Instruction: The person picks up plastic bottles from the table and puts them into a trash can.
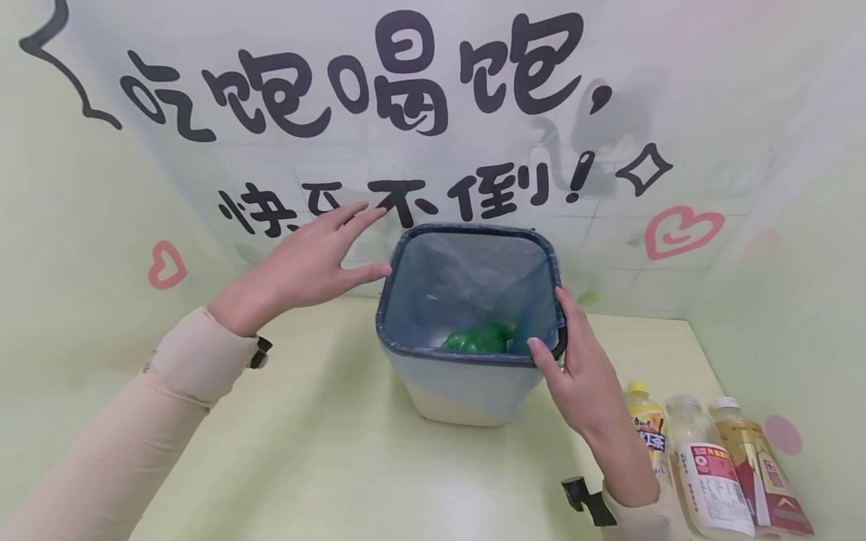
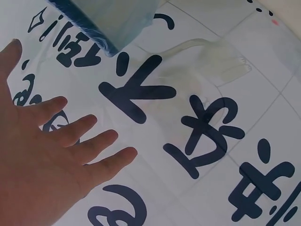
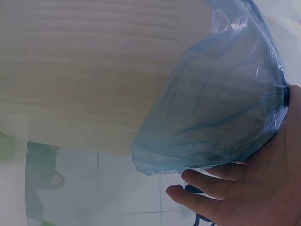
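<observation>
A cream trash can (image 1: 453, 406) stands upright, lined with a translucent blue plastic bag (image 1: 467, 382) folded over its dark rim. A shiny green lump (image 1: 480, 338) lies inside, its kind unclear. My right hand (image 1: 585, 376) holds the can's right side, thumb over the rim and fingers along the outside; the right wrist view shows those fingers (image 3: 207, 183) against the hanging bag (image 3: 211, 103). To the left, my left hand (image 1: 304, 259) is raised with fingers spread, thumb tip close to the left rim. It holds nothing in the left wrist view.
At the front right are a yellow-capped tea bottle (image 1: 646, 421), a white-labelled bottle (image 1: 713, 481) and a red and gold bottle (image 1: 761, 473). Behind the can rises a printed wall sheet (image 1: 609, 255) with large black characters. The pale yellow table (image 1: 304, 451) lies underneath.
</observation>
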### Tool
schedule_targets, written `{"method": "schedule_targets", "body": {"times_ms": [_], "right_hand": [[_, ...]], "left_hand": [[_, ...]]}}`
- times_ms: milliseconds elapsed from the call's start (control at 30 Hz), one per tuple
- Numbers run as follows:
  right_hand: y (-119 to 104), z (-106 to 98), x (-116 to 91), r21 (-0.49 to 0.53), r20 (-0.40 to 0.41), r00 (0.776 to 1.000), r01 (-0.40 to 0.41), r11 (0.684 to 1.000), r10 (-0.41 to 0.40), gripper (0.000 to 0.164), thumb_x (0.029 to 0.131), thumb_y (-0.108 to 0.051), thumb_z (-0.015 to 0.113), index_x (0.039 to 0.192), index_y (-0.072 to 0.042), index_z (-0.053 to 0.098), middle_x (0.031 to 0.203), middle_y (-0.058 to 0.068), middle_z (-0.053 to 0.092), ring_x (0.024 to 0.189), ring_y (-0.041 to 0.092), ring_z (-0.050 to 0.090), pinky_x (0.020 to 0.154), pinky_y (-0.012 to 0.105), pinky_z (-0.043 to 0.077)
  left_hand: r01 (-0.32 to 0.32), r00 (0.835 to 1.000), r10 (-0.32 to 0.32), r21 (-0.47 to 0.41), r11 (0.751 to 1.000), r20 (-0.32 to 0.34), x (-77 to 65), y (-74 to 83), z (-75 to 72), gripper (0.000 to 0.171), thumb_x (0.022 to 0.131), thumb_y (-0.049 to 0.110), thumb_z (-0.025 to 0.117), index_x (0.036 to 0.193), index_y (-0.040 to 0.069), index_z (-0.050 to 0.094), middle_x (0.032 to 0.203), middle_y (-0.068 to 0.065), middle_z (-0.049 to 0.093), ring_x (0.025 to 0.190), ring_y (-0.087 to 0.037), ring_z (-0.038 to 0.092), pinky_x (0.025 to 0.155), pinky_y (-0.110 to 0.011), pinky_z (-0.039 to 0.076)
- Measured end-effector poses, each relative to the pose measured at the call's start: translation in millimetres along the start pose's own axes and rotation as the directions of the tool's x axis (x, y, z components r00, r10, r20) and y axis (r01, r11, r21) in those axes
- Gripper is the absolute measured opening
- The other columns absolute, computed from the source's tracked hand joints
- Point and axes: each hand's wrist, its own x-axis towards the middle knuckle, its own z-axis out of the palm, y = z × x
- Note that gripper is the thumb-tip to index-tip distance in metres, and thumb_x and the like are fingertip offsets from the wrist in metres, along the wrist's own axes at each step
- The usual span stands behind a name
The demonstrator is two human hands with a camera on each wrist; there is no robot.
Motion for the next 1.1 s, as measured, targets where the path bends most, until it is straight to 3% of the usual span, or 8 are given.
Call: {"method": "schedule_targets", "body": {"times_ms": [200,467,733,1100], "right_hand": [[1.2,1.1,0.3,0.006,-0.004,1.000,0.012,1.000,-0.012,0.073,0.102,-0.037,0.054,0.160,-0.015,0.015,0.163,0.011,0.023,0.146,0.032,0.028,0.111,0.058,0.030],[2.6,1.9,1.4,0.010,-0.003,1.000,0.021,1.000,-0.021,0.073,0.102,-0.036,0.055,0.160,-0.014,0.016,0.162,0.011,0.024,0.146,0.033,0.028,0.111,0.057,0.030],[3.1,1.6,2.0,0.022,-0.019,1.000,0.023,0.999,-0.023,0.073,0.102,-0.034,0.055,0.160,-0.015,0.016,0.162,0.012,0.024,0.145,0.034,0.029,0.110,0.058,0.031],[3.7,1.3,0.6,0.025,-0.008,1.000,0.013,1.000,-0.013,0.073,0.102,-0.035,0.055,0.160,-0.017,0.016,0.162,0.011,0.024,0.146,0.034,0.028,0.110,0.059,0.030]], "left_hand": [[0.046,0.999,-0.045,-0.035,0.998,0.021,-9.3,-11.7,1.0,0.086,0.092,0.065,0.053,0.160,0.023,0.022,0.163,-0.013,0.020,0.146,-0.041,0.024,0.112,-0.062,0.025],[0.087,0.996,-0.087,-0.089,0.992,0.003,-28.8,-35.4,9.4,0.088,0.092,0.063,0.057,0.160,0.020,0.022,0.163,-0.014,0.021,0.145,-0.042,0.024,0.112,-0.062,0.024],[0.188,0.982,-0.187,-0.147,0.971,0.021,-47.9,-59.2,17.5,0.106,0.088,0.066,0.060,0.159,0.029,-0.009,0.163,-0.019,0.016,0.145,-0.045,0.024,0.110,-0.064,0.024],[0.235,0.971,-0.237,-0.182,0.955,0.012,-71.8,-85.9,26.0,0.105,0.090,0.063,0.060,0.159,0.026,-0.009,0.165,-0.015,0.007,0.146,-0.045,0.018,0.110,-0.066,0.021]]}}
